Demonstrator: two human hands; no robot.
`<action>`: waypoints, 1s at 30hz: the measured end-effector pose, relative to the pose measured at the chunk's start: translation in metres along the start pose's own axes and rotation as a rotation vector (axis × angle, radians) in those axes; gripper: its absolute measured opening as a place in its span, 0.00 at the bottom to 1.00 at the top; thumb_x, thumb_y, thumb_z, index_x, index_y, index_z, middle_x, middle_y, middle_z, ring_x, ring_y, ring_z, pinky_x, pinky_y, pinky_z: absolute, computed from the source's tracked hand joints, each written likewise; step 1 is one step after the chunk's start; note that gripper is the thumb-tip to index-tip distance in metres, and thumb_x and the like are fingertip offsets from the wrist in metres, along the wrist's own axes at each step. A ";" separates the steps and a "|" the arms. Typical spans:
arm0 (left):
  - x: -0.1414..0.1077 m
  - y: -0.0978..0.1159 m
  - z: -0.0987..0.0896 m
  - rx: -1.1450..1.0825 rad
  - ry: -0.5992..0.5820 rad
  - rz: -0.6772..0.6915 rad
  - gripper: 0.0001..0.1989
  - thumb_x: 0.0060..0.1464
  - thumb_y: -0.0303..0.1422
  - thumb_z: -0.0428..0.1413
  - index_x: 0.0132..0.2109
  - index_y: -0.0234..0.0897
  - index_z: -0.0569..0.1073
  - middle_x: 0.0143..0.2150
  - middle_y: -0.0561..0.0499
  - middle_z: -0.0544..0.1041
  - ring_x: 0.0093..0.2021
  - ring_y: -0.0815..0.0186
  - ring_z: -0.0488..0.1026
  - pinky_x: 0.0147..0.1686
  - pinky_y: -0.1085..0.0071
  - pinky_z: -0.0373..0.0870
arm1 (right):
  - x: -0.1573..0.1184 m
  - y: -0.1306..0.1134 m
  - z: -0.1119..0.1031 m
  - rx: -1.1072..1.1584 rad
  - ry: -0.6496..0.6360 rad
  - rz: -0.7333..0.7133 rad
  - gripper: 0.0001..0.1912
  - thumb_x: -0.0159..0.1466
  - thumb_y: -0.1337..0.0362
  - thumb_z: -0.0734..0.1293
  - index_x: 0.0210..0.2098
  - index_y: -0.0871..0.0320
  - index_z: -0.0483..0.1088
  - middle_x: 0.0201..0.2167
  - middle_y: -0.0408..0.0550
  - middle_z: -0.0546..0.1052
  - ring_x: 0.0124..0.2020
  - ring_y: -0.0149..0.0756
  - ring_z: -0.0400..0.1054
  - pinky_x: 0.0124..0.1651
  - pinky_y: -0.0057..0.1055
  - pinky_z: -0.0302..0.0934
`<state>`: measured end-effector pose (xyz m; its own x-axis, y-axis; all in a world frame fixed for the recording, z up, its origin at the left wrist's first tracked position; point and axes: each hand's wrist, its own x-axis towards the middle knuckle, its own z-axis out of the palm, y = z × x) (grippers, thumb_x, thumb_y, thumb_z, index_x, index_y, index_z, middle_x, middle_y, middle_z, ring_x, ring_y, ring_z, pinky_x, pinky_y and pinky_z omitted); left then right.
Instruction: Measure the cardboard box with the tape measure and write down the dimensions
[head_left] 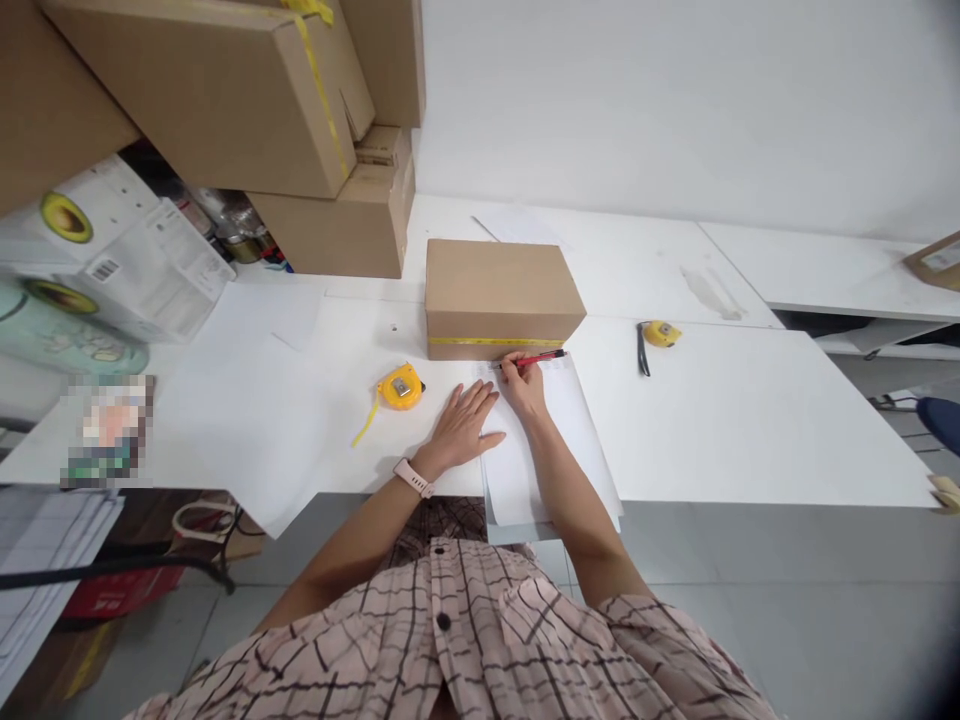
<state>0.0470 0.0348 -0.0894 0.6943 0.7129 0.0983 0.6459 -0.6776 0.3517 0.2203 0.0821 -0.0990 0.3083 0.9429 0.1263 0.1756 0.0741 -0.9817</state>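
My right hand [524,385] grips a red pen [538,358] with a black end, its tip at the top part of a white sheet of paper [574,430]. The sheet lies over the table's front edge. Flat beside it, my left hand [463,425] rests with fingers spread, the fingertips near the paper's left edge. Just beyond both hands stands a closed brown cardboard box [501,278] with a yellow strip along its front. A yellow tape measure [401,387] lies left of my left hand, a short length of its blade pulled out.
Stacked cardboard boxes [322,235] fill the back left. A white box with avocado pictures [142,255] and a pale green bottle [71,335] stand at the far left. Loose paper [255,420] overhangs the front edge. On the right lie another tape measure [663,333] and a black-handled object [643,350].
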 end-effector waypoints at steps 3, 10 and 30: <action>0.002 0.002 0.000 0.008 -0.003 -0.012 0.33 0.65 0.47 0.51 0.70 0.35 0.58 0.75 0.38 0.55 0.76 0.51 0.48 0.72 0.47 0.40 | -0.002 0.000 0.001 0.032 -0.010 0.019 0.14 0.59 0.52 0.69 0.32 0.56 0.69 0.28 0.43 0.72 0.29 0.34 0.65 0.35 0.31 0.61; 0.010 0.008 -0.002 0.019 0.006 -0.046 0.31 0.64 0.45 0.54 0.68 0.34 0.61 0.73 0.35 0.57 0.73 0.46 0.53 0.69 0.44 0.46 | -0.004 -0.002 0.002 -0.082 0.092 -0.028 0.11 0.58 0.58 0.66 0.25 0.53 0.60 0.19 0.37 0.63 0.24 0.31 0.58 0.31 0.31 0.54; 0.008 0.002 0.003 -0.031 0.049 -0.041 0.26 0.66 0.41 0.50 0.67 0.37 0.63 0.73 0.39 0.60 0.73 0.51 0.54 0.70 0.48 0.48 | 0.002 -0.002 -0.014 -0.064 0.242 -0.012 0.10 0.55 0.57 0.64 0.24 0.53 0.58 0.22 0.39 0.65 0.27 0.33 0.59 0.33 0.31 0.56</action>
<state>0.0548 0.0384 -0.0904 0.6504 0.7486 0.1287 0.6630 -0.6421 0.3849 0.2339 0.0795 -0.0944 0.5190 0.8364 0.1762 0.2371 0.0572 -0.9698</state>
